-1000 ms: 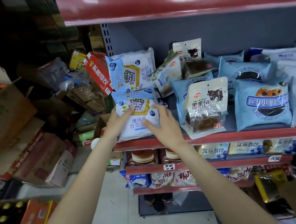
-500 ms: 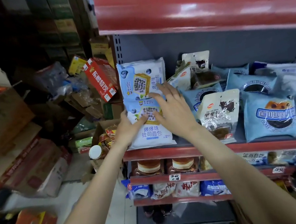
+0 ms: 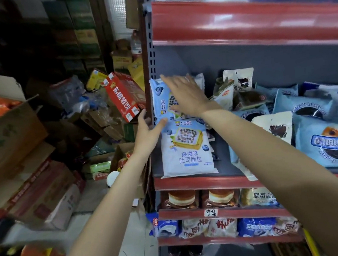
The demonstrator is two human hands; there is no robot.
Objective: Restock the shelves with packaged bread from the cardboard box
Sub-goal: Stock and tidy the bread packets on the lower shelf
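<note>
Both hands' grips open: right hand [image 3: 187,96] on the rear XianDu pack [image 3: 161,101], left hand [image 3: 150,129] seemingly touching its edge.

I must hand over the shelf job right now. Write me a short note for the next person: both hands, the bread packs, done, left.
Left hand: open, fingers at the left edge of the front white-and-blue toast bread pack.
Right hand: open, flat on the rear white-and-blue toast pack.
Done: both packs stand on the grey shelf with the red edge.
Left: straighten the rear pack; the supply box cannot be identified in view.
</note>
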